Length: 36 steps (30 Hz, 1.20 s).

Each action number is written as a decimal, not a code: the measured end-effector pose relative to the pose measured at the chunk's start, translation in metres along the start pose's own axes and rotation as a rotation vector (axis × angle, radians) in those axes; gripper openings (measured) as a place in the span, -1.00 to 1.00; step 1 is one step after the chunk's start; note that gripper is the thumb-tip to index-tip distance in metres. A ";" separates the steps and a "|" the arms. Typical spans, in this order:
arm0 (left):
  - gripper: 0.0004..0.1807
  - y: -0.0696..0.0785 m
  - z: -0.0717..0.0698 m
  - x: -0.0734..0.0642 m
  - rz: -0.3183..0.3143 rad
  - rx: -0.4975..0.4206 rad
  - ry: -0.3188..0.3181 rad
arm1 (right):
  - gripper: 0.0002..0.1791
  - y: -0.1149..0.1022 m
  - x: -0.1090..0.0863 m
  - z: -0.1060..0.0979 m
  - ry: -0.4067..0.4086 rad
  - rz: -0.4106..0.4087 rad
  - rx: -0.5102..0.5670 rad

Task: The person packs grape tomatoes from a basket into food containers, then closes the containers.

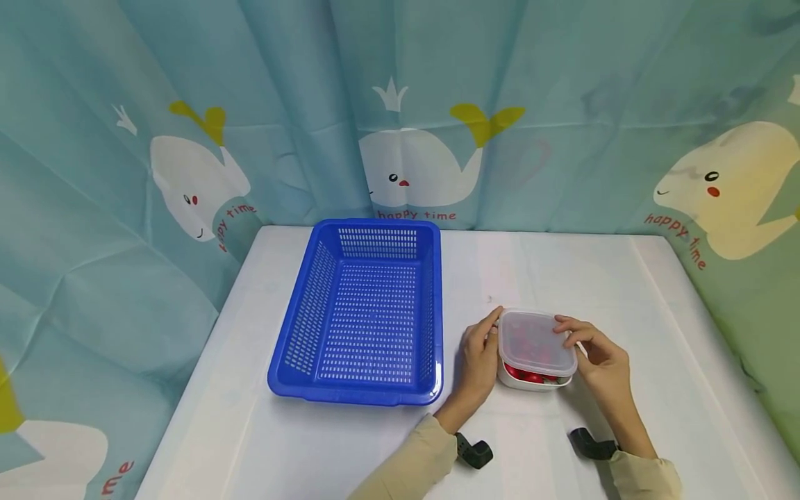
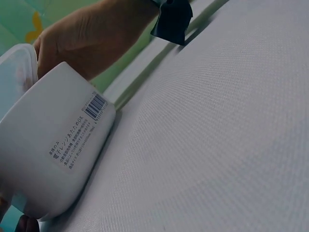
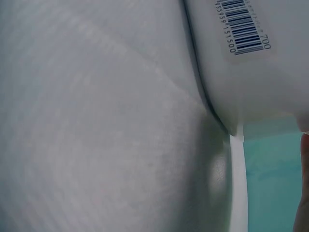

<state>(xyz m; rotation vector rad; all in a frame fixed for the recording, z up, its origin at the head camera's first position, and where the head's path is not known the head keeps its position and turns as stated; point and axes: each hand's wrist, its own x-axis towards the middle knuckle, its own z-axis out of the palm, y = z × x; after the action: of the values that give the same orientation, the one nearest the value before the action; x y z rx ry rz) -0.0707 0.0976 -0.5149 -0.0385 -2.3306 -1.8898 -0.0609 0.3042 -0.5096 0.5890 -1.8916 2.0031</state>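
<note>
A white plastic food container (image 1: 534, 385) stands on the right half of the table, with a printed label and barcode (image 2: 95, 106) on its front wall. Its translucent lid (image 1: 534, 340) lies tilted, raised at the front edge. Through the gap show shiny red pieces (image 1: 531, 376) with some green; their kind is not clear. My left hand (image 1: 478, 364) holds the container at its left side, thumb and forefinger near the back left corner. On the other side, my right hand (image 1: 605, 362) pinches the lid's right edge, fingers on top and thumb lower down.
A blue perforated plastic basket (image 1: 435, 312) sits left of the container, close to my left hand. White cloth (image 1: 312, 444) covers the table. Behind and beside it hang blue-green curtains (image 1: 300, 167) with whale prints. Dark wrist devices (image 1: 590, 444) are strapped to both wrists.
</note>
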 end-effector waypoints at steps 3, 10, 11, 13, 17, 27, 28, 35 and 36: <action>-0.55 0.000 0.000 -0.001 0.034 0.007 0.021 | -0.76 0.000 0.000 0.000 0.012 -0.008 -0.016; -0.53 -0.001 0.002 -0.004 0.120 0.042 0.079 | -0.81 -0.003 0.001 0.002 0.045 0.044 -0.084; -0.52 -0.001 0.002 -0.005 0.116 0.039 0.076 | -0.82 -0.004 0.001 0.003 0.052 0.069 -0.115; -0.51 -0.001 0.002 -0.006 0.105 0.034 0.065 | -0.80 -0.007 0.002 0.004 0.055 0.133 -0.186; -0.51 0.001 0.002 -0.009 0.092 0.025 0.044 | -0.60 -0.013 0.003 0.007 -0.005 0.267 -0.380; -0.52 0.001 0.003 -0.016 0.050 0.030 0.044 | -0.42 -0.021 0.000 0.015 -0.155 0.356 -0.652; -0.52 0.001 0.003 -0.016 0.048 0.037 0.045 | -0.41 -0.021 0.000 0.016 -0.166 0.351 -0.675; -0.53 -0.002 0.004 -0.016 0.081 0.097 0.015 | -0.32 -0.022 0.001 0.024 -0.233 0.350 -0.765; -0.53 -0.002 0.004 -0.016 0.092 0.116 0.013 | -0.32 -0.022 0.001 0.025 -0.235 0.356 -0.772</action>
<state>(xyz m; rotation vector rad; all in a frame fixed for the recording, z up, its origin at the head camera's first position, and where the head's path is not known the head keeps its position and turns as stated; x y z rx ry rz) -0.0550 0.1023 -0.5200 -0.1184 -2.3814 -1.7053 -0.0495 0.2810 -0.4893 0.2844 -2.8276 1.2083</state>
